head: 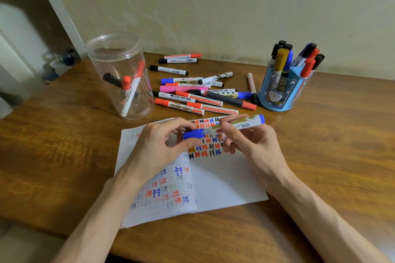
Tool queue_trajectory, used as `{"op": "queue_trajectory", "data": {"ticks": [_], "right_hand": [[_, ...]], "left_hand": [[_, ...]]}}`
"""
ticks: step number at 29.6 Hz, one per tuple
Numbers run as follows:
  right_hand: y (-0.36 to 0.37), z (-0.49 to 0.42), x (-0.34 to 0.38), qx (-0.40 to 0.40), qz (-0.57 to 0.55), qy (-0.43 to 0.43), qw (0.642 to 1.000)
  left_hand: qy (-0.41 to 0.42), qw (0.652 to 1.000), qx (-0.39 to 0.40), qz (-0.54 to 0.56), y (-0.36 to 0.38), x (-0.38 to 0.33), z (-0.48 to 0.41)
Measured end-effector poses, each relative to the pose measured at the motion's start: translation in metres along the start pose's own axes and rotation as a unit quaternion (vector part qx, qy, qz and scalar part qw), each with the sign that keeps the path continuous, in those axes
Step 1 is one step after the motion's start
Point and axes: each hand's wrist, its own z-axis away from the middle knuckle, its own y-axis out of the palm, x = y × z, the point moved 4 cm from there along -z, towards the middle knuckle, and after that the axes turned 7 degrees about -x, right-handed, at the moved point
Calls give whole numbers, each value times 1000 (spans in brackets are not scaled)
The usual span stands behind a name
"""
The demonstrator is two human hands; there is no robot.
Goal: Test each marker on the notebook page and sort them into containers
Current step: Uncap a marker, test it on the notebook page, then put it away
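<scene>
I hold a blue marker point(239, 125) level above the open notebook point(224, 179). My right hand point(245, 143) grips its white barrel. My left hand point(164, 145) pinches its blue cap point(193, 134), which sits on the marker's left end. The page under my hands carries rows of red, blue, black and orange test marks. A heap of loose markers point(198, 92) lies just beyond the notebook. A clear plastic jar point(119, 74) at the left holds a few markers. A blue pen holder point(282, 83) at the right stands full of upright markers.
The wooden table point(342, 145) runs to a pale wall behind. White shelving point(32, 28) with small items stands past the table's left edge. The table's front edge lies just below the notebook.
</scene>
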Motion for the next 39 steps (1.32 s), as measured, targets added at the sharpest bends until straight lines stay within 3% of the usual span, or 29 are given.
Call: {"op": "queue_trajectory", "data": {"ticks": [5, 10, 27, 35, 39], "right_hand": [[1, 0, 2, 35, -9, 56, 998], [-6, 0, 4, 79, 23, 45, 996], [1, 4, -8, 71, 30, -24, 997], [-1, -5, 0, 79, 33, -7, 996], [0, -9, -3, 77, -1, 28, 997]], "left_hand": [[14, 1000, 12, -19, 2, 2, -1], [22, 999, 7, -27, 2, 5, 0], [12, 999, -18, -28, 5, 5, 3], [-17, 999, 20, 19, 5, 3, -2], [-36, 996, -23, 81, -10, 3, -2]]}}
